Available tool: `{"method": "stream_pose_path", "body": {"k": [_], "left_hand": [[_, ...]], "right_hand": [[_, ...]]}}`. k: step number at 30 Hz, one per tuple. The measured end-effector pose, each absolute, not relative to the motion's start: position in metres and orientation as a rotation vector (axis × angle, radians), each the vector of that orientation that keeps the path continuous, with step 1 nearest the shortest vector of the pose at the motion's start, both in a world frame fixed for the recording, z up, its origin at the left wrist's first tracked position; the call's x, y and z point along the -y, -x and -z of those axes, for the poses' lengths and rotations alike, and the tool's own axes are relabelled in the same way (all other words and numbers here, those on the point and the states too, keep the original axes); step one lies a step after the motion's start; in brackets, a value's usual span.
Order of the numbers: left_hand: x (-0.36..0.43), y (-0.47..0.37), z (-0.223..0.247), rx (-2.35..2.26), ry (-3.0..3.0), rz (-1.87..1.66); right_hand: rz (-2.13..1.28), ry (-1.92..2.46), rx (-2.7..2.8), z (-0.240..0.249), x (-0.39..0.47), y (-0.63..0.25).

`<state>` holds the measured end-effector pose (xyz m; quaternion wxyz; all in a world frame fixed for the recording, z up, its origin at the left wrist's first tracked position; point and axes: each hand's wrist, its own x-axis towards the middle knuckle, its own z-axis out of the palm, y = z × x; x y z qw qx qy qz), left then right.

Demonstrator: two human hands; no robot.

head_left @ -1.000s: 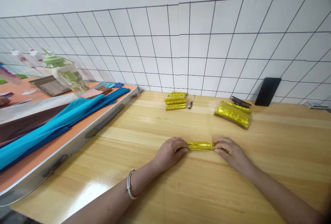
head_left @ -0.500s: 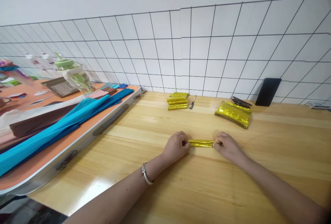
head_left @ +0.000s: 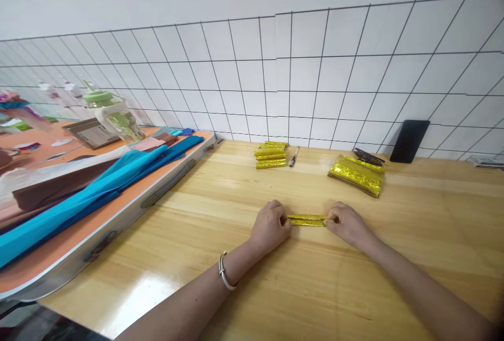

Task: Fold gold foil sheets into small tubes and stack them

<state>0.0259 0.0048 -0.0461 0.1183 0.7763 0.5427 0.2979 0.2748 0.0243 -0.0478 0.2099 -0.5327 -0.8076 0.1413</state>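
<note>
A narrow folded strip of shiny gold foil paper [head_left: 307, 220] lies across the wooden table between my two hands. My left hand [head_left: 271, 226] pinches its left end, fingers curled. At the other end, my right hand [head_left: 346, 221] grips the strip between thumb and fingers. The fingertips cover both ends of the paper. Beyond my hands, near the wall, sits a small pile of folded gold strips [head_left: 271, 155]. To the right lies a stack of flat gold foil sheets [head_left: 357, 175].
A pen [head_left: 294, 157] lies beside the folded strips. Behind the sheets is a dark hair clip [head_left: 368, 156], and a black phone [head_left: 409, 141] leans against the tiled wall. On the left, an orange-topped table [head_left: 157, 175] carries blue crepe paper [head_left: 98, 186] and a green-lidded bottle [head_left: 118, 115].
Both hands keep hold of the gold strip in nearly the same place. My left wrist has shifted slightly to the right.
</note>
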Motion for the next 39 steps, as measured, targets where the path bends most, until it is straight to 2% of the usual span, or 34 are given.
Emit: {"method": "stream_pose_path", "body": {"k": [21, 31, 39], "left_hand": [[-0.003, -0.016, 0.042, -1.423, -2.366, -0.784], [-0.002, -0.018, 0.036, -1.390, -2.513, -0.659], [0.000, -0.020, 0.038, -1.436, -2.604, -0.543]], "right_hand": [[-0.380, 1.506, 2.166, 0.048, -0.015, -0.278], [-0.567, 1.254, 2.140, 0.051, -0.013, -0.280], [-0.404, 1.270, 2.204, 0.054, -0.013, -0.280]]}}
